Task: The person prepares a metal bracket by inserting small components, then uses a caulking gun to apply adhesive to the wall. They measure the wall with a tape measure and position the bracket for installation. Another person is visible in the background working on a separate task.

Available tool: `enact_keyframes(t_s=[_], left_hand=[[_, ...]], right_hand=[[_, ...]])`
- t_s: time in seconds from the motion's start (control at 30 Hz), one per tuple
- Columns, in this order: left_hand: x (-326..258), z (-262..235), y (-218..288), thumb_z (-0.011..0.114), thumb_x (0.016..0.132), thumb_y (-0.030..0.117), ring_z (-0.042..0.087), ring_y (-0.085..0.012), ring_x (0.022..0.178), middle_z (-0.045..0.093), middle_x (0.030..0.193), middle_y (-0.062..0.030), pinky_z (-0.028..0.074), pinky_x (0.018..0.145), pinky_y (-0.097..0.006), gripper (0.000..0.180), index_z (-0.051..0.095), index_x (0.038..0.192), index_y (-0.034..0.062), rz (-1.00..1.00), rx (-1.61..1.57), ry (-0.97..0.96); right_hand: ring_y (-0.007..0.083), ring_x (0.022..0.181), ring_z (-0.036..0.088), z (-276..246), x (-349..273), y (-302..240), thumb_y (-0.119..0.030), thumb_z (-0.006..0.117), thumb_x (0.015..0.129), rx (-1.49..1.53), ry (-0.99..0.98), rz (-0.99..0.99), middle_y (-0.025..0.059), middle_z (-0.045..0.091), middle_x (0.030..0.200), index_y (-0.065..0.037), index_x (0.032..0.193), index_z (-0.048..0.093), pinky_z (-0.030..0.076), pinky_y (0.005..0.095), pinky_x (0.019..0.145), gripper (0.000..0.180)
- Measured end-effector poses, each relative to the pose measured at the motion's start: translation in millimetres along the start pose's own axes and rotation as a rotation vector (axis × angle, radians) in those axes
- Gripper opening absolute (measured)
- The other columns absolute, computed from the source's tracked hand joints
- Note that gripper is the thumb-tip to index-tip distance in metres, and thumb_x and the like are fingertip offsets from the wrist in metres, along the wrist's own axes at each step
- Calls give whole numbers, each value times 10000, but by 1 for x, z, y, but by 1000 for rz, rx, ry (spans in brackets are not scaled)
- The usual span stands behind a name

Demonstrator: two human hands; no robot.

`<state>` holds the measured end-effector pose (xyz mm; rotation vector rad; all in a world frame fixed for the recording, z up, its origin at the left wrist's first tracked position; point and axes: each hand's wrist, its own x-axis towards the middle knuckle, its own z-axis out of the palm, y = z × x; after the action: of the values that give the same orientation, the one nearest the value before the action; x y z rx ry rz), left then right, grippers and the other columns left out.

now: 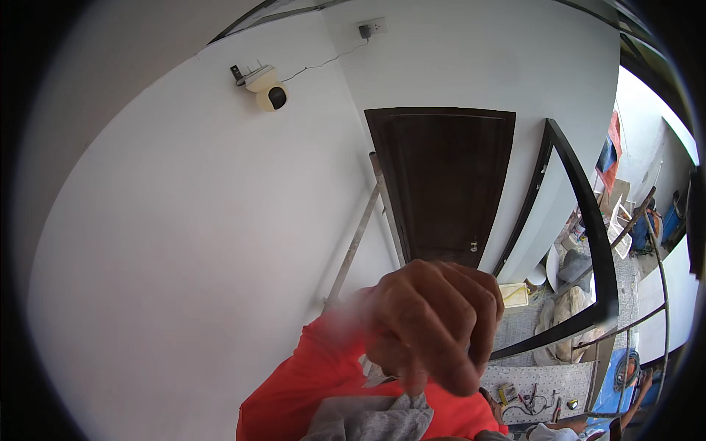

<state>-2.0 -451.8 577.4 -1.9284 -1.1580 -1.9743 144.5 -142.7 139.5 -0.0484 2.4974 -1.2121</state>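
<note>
My left hand (434, 323) is raised close in front of me, its back toward me and its arm in a red sleeve (294, 375). The fingers are bent and held close together, with the index finger pointing down and toward me. Its palm side is hidden, so I cannot tell whether anything is in it. Grey cloth (368, 420) lies over the red garment just below the hand. Beyond the hand are a dark brown door (441, 184) and a pole (357, 239) leaning at the white wall. My right hand is not in view.
A white security camera (269, 94) is on the left wall, its cord running to a plug (365, 31). A black frame (588, 213) stands right of the door. Tools (528, 400) lie on a speckled surface below. Another person's arm (634, 404) shows at lower right, near a coiled hose (626, 367).
</note>
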Motion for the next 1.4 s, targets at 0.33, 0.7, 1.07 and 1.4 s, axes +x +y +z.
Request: enact_keyframes(t_s=[0.33,0.7,1.07,1.4], left_hand=[[-62,-80,119,670,997,368,715,-226,826,666,825,-21,519,784,-374,341,597,1297,222,-268,490,-154],[-168,-112,233,679,947,42,721,-168,831,726,886,-70,577,823,-326,303,675,1248,8,-721,2152,466],[-132,-49,287,808,823,74,686,-204,797,701,849,-72,555,763,-348,614,586,1396,67,-1154,2191,484],[-48,-92,333,783,893,328,638,-250,1030,643,1189,-96,534,811,-379,671,508,1456,90,-1253,2317,240]], right_hand=[[455,1101,652,11,73,-67,-336,818,841,-77,34,-191,248,678,1192,-42,1398,513,528,490,899,700],[292,934,707,-31,124,-113,-240,759,927,105,-39,-145,150,732,1023,7,1260,553,534,394,850,463],[312,1066,704,35,242,-322,-532,637,977,939,-675,-528,155,680,1099,35,1428,415,583,468,935,758],[378,1122,685,108,218,-659,-595,374,1057,1414,-1013,-1010,212,679,1140,12,1372,442,562,480,971,688]])
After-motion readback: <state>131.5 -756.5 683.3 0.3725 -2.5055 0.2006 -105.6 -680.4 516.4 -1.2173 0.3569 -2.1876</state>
